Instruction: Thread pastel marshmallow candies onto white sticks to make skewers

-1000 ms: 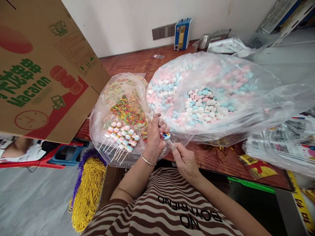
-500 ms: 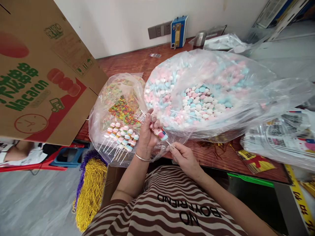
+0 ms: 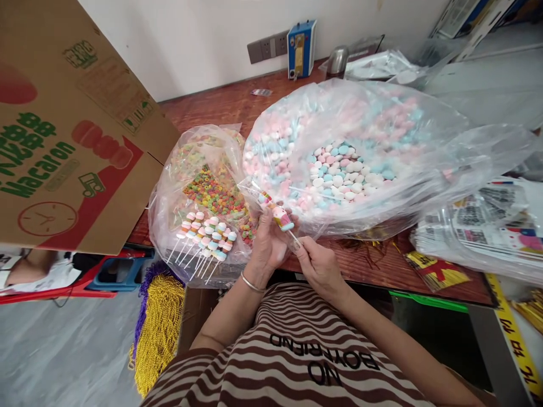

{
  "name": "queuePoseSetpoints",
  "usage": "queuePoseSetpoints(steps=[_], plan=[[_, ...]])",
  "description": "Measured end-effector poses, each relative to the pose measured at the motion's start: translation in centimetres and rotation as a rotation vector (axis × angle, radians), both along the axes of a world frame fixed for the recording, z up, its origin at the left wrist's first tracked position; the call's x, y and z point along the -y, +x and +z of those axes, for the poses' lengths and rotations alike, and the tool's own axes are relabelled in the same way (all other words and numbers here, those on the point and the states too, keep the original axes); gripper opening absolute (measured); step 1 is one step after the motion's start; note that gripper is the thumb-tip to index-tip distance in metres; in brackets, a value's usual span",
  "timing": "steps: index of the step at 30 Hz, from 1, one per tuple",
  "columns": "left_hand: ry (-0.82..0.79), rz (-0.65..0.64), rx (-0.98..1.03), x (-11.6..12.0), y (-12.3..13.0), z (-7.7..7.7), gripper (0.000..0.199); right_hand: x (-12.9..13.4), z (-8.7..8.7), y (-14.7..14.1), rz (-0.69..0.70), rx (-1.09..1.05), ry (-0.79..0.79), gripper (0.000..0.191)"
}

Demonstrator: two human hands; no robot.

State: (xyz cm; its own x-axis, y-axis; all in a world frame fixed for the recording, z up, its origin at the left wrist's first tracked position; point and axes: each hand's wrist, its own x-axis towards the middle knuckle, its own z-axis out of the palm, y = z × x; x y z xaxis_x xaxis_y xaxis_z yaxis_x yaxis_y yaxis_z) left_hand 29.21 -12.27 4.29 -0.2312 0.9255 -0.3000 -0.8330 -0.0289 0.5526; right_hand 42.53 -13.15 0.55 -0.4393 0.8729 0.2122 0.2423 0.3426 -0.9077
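I see wrapped candy skewer [image 3: 281,217] above front edge of wooden table [image 3: 207,104]: left hand [image 3: 271,240] curled around wrapper, right hand [image 3: 319,264] pinching white stick [image 3: 293,235]. Marshmallow skewers [image 3: 217,238] lie leftward on ring-candy bag [image 3: 217,195]; marshmallow bag [image 3: 345,178] beyond.

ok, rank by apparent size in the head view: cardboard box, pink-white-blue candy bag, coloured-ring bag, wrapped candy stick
1. Cardboard box and pink-white-blue candy bag: too close to rank; the frame cuts off the box
2. Coloured-ring bag
3. Wrapped candy stick
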Motion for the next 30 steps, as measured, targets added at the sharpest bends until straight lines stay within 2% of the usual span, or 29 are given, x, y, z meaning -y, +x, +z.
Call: queuePoseSetpoints(steps=[3,5,6,8,9,11,14,16,18,20,22,24,27,28,30], plan=[[0.039,0.053,0.037,-0.6,-1.3,0.7,0.020,0.4,0.4,0.0,0.191,-0.394,-0.600,0.032],[0.051,0.062,0.031,-0.9,-1.8,1.0,0.011,0.7,0.4,-0.2,0.322,-0.606,-0.910,0.030],[0.052,0.059,0.026,-1.0,-1.9,1.1,0.009,0.8,0.4,-0.3,0.378,-0.660,-0.997,0.029],[0.045,0.040,0.018,-1.1,-1.9,1.3,0.010,0.9,0.1,-0.4,0.433,-0.657,-1.023,0.028],[0.035,0.029,0.012,-1.2,-1.8,1.3,0.011,0.9,0.0,-0.3,0.419,-0.603,-0.958,0.029],[-0.009,0.017,-0.016,-1.3,-1.5,1.3,0.015,0.7,-0.3,-0.1,0.311,-0.383,-0.658,0.031],[-0.103,0.044,-0.087,-1.6,-1.1,1.2,0.023,0.4,-0.5,0.5,0.074,0.069,0.042,0.029],[-0.156,0.081,-0.117,-1.8,-0.9,1.2,0.028,0.3,-0.6,0.7,-0.014,0.297,0.416,0.028],[-0.183,0.116,-0.132,-2.0,-0.6,1.1,0.030,0.4,-0.7,0.7,-0.039,0.426,0.586,0.031],[-0.177,0.143,-0.132,-2.2,-0.4,1.1,0.030,0.4,-0.7,0.6,-0.056,0.441,0.560,0.032],[-0.143,0.154,-0.109,-2.2,-0.2,1.1,0.027,0.4,-0.5,0.4,-0.063,0.329,0.355,0.030],[-0.092,0.132,-0.062,-2.1,0.0,1.1,0.022,0.1,-0.1,0.4,0.012,0.100,-0.032,0.030],[-0.022,0.053,-0.014,-1.6,0.1,1.2,0.015,-0.1,0.7,0.6,0.255,-0.358,-0.763,0.034],[-0.009,0.023,-0.008,-1.4,0.1,1.3,0.014,-0.1,1.0,0.6,0.335,-0.492,-0.953,0.033],[0.003,-0.034,-0.001,-1.0,0.1,1.4,0.014,0.2,1.3,0.6,0.442,-0.666,-1.162,0.031]])
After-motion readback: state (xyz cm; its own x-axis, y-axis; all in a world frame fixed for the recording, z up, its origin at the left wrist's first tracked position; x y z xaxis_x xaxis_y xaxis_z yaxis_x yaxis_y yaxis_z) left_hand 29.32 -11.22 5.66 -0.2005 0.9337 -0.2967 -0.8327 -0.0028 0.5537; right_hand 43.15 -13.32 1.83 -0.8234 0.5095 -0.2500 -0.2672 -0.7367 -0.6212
